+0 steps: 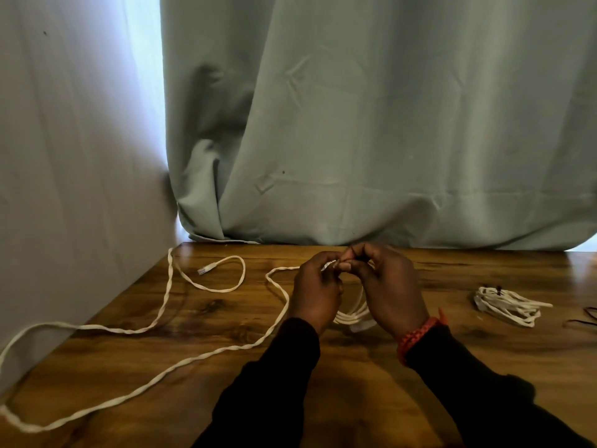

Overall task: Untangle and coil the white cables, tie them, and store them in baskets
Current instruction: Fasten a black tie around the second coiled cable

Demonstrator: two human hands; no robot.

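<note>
While both hands pinch the white cable (284, 305) mid-surface, left hand (318, 286) steadies loops; right hand (387, 286) prob works a tie w/ fingertip grip. Finished bundle (507, 305) parked right.

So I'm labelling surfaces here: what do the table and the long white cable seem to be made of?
Table: wood or wood-look laminate, brown with dark grain and knots, a slight sheen.
Long white cable: flat and matte, twisted along its run, probably plastic-jacketed; clear plug on its end.
</note>
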